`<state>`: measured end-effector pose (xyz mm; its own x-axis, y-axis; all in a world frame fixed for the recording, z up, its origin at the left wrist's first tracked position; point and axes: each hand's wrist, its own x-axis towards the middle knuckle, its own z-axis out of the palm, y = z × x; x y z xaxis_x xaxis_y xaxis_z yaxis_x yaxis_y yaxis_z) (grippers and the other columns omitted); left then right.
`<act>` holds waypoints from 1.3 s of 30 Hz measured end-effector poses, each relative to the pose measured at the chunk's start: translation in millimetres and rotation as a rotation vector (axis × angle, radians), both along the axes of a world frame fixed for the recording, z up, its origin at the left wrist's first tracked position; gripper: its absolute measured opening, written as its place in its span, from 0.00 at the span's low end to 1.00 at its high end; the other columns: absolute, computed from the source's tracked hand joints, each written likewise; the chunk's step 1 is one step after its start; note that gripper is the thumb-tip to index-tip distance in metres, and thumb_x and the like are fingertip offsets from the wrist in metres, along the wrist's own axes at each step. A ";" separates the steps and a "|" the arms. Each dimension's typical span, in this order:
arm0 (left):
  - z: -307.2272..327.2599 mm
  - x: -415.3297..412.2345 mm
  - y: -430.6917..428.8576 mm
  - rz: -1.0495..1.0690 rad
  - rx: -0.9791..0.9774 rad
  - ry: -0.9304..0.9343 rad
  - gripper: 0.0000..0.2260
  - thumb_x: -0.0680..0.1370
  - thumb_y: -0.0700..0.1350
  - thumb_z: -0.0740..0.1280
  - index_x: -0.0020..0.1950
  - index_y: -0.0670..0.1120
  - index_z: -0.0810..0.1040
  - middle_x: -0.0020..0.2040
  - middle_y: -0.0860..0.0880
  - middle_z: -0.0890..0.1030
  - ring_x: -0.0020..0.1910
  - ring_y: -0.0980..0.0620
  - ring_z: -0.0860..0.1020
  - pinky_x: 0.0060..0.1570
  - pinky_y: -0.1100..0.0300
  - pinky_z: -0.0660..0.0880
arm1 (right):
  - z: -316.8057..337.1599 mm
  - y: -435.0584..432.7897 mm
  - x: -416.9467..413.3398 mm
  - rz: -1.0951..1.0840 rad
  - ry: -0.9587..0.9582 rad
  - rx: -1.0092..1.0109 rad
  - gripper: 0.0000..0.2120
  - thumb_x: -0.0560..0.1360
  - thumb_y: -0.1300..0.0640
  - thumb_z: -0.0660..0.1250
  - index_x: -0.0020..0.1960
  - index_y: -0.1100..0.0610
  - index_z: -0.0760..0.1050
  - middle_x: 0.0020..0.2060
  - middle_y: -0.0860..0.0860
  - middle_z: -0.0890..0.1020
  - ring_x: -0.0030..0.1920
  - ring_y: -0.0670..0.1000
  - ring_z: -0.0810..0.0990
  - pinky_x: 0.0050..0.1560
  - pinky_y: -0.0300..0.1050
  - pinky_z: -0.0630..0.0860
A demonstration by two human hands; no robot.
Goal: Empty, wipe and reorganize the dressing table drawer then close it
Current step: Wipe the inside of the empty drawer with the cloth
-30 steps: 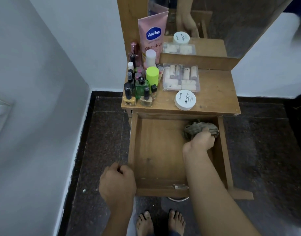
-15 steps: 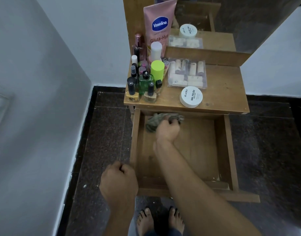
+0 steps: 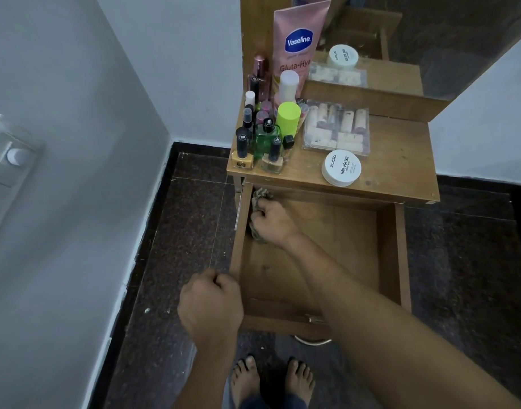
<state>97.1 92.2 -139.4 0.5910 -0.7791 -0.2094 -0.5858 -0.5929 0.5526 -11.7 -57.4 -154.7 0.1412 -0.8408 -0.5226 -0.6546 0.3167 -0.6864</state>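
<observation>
The wooden drawer [image 3: 387,261] of the dressing table stands pulled out, its bare floor showing. My right hand [image 3: 272,222] grips a crumpled grey-green cloth [image 3: 257,197] and presses it into the drawer's far left corner, against the left wall. My left hand [image 3: 210,305] is curled over the front left corner of the drawer. The tabletop [image 3: 400,160] above carries several nail polish bottles [image 3: 243,149], a green bottle [image 3: 265,140], a pink Vaseline tube [image 3: 299,39], a white round tub [image 3: 341,167] and a clear case of small tubes [image 3: 337,129].
A mirror [image 3: 430,39] rises behind the tabletop. A white wall with a switch plate [image 3: 8,160] closes the left side. Dark stone floor surrounds the table, and my bare feet [image 3: 272,379] stand just before the drawer front.
My right hand has swept the cloth from the drawer's far right corner across the back to the far left corner. My left hand stays on the drawer's front left corner.
</observation>
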 end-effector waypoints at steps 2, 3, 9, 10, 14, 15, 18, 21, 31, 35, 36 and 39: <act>-0.5 0.2 -0.4 0.001 0.007 0.001 0.11 0.73 0.38 0.64 0.31 0.45 0.74 0.29 0.47 0.73 0.30 0.43 0.72 0.31 0.56 0.65 | 7.3 -5.8 -7.5 0.117 0.070 0.019 0.07 0.78 0.55 0.60 0.46 0.51 0.76 0.51 0.55 0.82 0.55 0.57 0.80 0.58 0.49 0.77; -0.7 -0.1 -0.1 -0.003 0.002 0.002 0.11 0.73 0.39 0.63 0.30 0.45 0.74 0.28 0.47 0.73 0.30 0.43 0.73 0.31 0.56 0.67 | 9.0 -8.6 -10.7 0.170 0.108 0.018 0.07 0.79 0.55 0.61 0.44 0.51 0.76 0.51 0.54 0.81 0.55 0.57 0.79 0.58 0.47 0.76; -0.5 -0.3 -1.1 -0.014 0.016 -0.013 0.11 0.73 0.40 0.62 0.30 0.46 0.74 0.28 0.47 0.74 0.30 0.42 0.74 0.31 0.53 0.74 | 2.0 3.2 -27.0 0.498 0.223 -0.031 0.10 0.81 0.52 0.63 0.40 0.47 0.71 0.54 0.53 0.75 0.57 0.57 0.77 0.59 0.51 0.75; -1.0 -0.4 -1.3 -0.016 0.025 -0.016 0.11 0.73 0.40 0.63 0.31 0.46 0.75 0.29 0.47 0.74 0.30 0.42 0.74 0.32 0.53 0.74 | -0.3 8.3 -30.8 0.566 0.227 -0.057 0.11 0.80 0.52 0.64 0.39 0.46 0.70 0.56 0.55 0.74 0.58 0.58 0.75 0.62 0.53 0.74; -0.3 -0.5 -1.4 -0.009 0.024 -0.025 0.09 0.74 0.39 0.63 0.34 0.45 0.79 0.31 0.45 0.76 0.32 0.41 0.75 0.34 0.53 0.73 | -2.6 26.9 -40.3 0.856 0.255 -0.134 0.04 0.79 0.53 0.67 0.51 0.52 0.79 0.59 0.55 0.71 0.61 0.57 0.71 0.65 0.54 0.71; 0.1 -1.0 -1.4 -0.005 0.026 -0.028 0.09 0.74 0.40 0.63 0.35 0.44 0.79 0.32 0.45 0.77 0.33 0.41 0.75 0.35 0.53 0.73 | -0.5 31.3 -41.7 0.934 0.262 -0.162 0.07 0.79 0.53 0.67 0.56 0.52 0.80 0.59 0.54 0.71 0.62 0.57 0.70 0.64 0.53 0.71; 1.3 -0.7 -0.6 -0.011 0.018 -0.032 0.11 0.73 0.45 0.59 0.35 0.45 0.79 0.32 0.45 0.77 0.34 0.41 0.75 0.36 0.52 0.74 | 12.9 46.6 -38.8 1.146 0.302 -0.186 0.14 0.78 0.56 0.68 0.63 0.49 0.79 0.58 0.53 0.70 0.62 0.56 0.68 0.62 0.52 0.69; 2.3 -0.2 0.0 -0.017 0.037 -0.024 0.10 0.74 0.42 0.61 0.36 0.44 0.79 0.33 0.44 0.78 0.34 0.41 0.76 0.37 0.52 0.74 | 17.3 59.7 -33.3 1.263 0.358 -0.169 0.21 0.75 0.60 0.68 0.67 0.49 0.78 0.59 0.54 0.69 0.64 0.58 0.66 0.64 0.51 0.65; 5.9 -0.5 -0.6 -0.006 0.048 -0.018 0.10 0.75 0.41 0.62 0.36 0.45 0.80 0.33 0.45 0.79 0.35 0.43 0.76 0.38 0.56 0.69 | 35.0 54.3 -103.7 1.317 0.417 0.022 0.16 0.79 0.57 0.66 0.66 0.51 0.77 0.72 0.53 0.67 0.74 0.59 0.62 0.75 0.59 0.61; 4.7 0.0 -0.2 -0.011 0.048 -0.006 0.11 0.74 0.41 0.61 0.34 0.46 0.78 0.31 0.46 0.78 0.33 0.43 0.76 0.38 0.52 0.75 | 48.5 54.7 -149.1 1.527 0.659 0.087 0.16 0.78 0.58 0.68 0.64 0.45 0.80 0.69 0.50 0.66 0.70 0.57 0.61 0.70 0.59 0.62; 4.5 0.3 -0.1 -0.013 0.050 -0.002 0.11 0.74 0.41 0.61 0.34 0.45 0.78 0.31 0.46 0.78 0.33 0.42 0.76 0.39 0.51 0.76 | 50.8 55.8 -154.4 1.558 0.703 0.093 0.16 0.78 0.58 0.68 0.63 0.45 0.80 0.69 0.50 0.65 0.69 0.57 0.61 0.69 0.59 0.62; 4.3 0.7 -0.6 -0.016 0.048 -0.003 0.11 0.74 0.41 0.61 0.34 0.45 0.78 0.31 0.47 0.77 0.33 0.42 0.76 0.38 0.52 0.75 | 51.3 58.9 -162.1 1.624 0.810 0.073 0.13 0.79 0.56 0.67 0.61 0.46 0.81 0.70 0.50 0.66 0.68 0.58 0.62 0.68 0.59 0.60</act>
<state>97.9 91.5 -135.1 0.5790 -0.7777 -0.2450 -0.5975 -0.6091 0.5215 -173.8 1.4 -103.4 0.4271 -0.1169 -0.8966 -0.4374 -0.8946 -0.0917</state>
